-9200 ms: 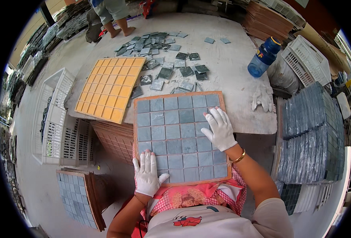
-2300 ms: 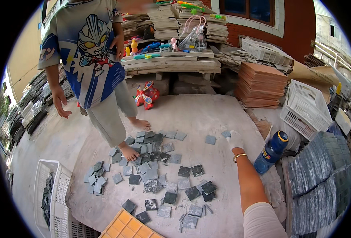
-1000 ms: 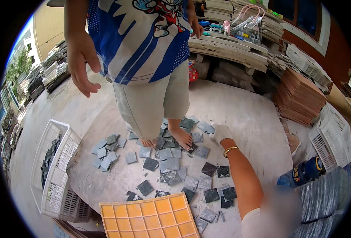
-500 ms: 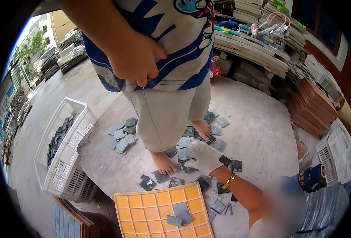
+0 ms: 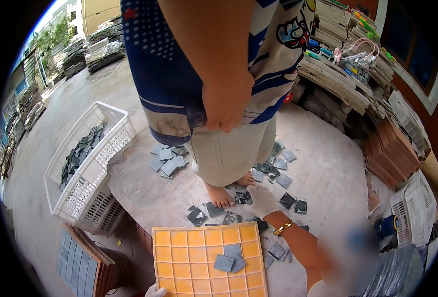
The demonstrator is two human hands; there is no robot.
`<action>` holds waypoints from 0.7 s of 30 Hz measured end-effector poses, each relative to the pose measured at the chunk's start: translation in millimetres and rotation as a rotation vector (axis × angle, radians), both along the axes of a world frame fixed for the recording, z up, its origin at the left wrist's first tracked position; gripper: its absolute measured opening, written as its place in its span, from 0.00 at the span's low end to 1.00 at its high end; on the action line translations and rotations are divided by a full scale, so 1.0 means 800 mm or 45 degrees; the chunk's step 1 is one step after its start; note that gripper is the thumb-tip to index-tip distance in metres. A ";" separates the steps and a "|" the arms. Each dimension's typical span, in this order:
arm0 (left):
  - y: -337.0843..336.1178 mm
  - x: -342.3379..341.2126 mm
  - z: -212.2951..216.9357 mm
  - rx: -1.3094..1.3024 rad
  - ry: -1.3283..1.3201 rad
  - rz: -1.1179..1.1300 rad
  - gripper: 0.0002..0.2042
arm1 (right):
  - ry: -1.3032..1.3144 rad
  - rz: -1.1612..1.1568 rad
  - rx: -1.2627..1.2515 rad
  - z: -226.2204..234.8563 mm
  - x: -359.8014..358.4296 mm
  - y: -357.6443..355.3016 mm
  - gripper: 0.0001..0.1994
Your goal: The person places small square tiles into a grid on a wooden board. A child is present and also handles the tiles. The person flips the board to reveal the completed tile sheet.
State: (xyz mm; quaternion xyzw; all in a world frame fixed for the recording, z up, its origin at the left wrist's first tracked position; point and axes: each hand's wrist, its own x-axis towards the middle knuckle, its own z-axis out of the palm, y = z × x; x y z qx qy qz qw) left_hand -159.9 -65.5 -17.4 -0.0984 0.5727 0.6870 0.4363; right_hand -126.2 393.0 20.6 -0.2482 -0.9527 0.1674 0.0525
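Note:
My right hand (image 5: pixel 263 202), in a white glove with a gold bangle at the wrist, reaches low over the tabletop. Its fingers are bent together at the edge of a dark square tile (image 5: pixel 241 197) beside a bare foot; whether that tile is lifted cannot be seen. At the bottom edge, my gloved left hand (image 5: pixel 155 291) has its fingers on the corner of an orange-yellow grid tray (image 5: pixel 179 255). Grey tiles (image 5: pixel 224 263) lie overlapping on the tray. Dark, dusty tiles (image 5: pixel 196 217) are scattered beyond it.
A person (image 5: pixel 229 148) stands barefoot on the table (image 5: pixel 328 153), between grey tile piles (image 5: pixel 168 161). White crates (image 5: pixel 87 173) stand left, one holding dark tiles. Tile-covered boards (image 5: pixel 78 257) are at lower left, brown stacked sheets (image 5: pixel 390 153) at right. A blurred patch covers the lower right.
The view has shifted. The standing person's hand has drawn in against the shirt. My left hand has come into view at the tray; my right hand stays low among the tiles.

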 end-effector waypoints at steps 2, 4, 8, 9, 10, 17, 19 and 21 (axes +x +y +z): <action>-0.014 -0.003 -0.007 0.017 0.061 -0.020 0.24 | 0.068 -0.021 -0.153 0.029 0.003 0.008 0.25; 0.005 -0.010 0.017 -0.023 0.218 0.017 0.21 | -0.060 0.065 -0.322 0.053 0.010 -0.016 0.25; 0.020 -0.045 0.003 -0.396 0.645 0.059 0.16 | 0.096 0.522 -0.288 0.061 0.029 -0.060 0.26; 0.025 -0.056 -0.002 -0.643 0.906 0.103 0.16 | 0.227 0.612 -0.204 0.062 0.027 -0.069 0.25; 0.025 -0.060 -0.002 -0.782 1.293 0.075 0.17 | 0.092 0.398 -0.190 0.070 0.021 -0.073 0.21; 0.164 -0.095 0.048 -0.881 2.185 -0.426 0.21 | -0.027 0.342 0.571 -0.004 -0.064 -0.143 0.07; 0.186 -0.106 0.051 -0.854 2.235 -0.499 0.19 | -0.075 0.374 0.610 0.016 -0.068 -0.143 0.06; 0.201 -0.111 0.031 -0.584 2.291 -0.433 0.13 | -0.139 0.436 0.582 0.020 -0.065 -0.130 0.06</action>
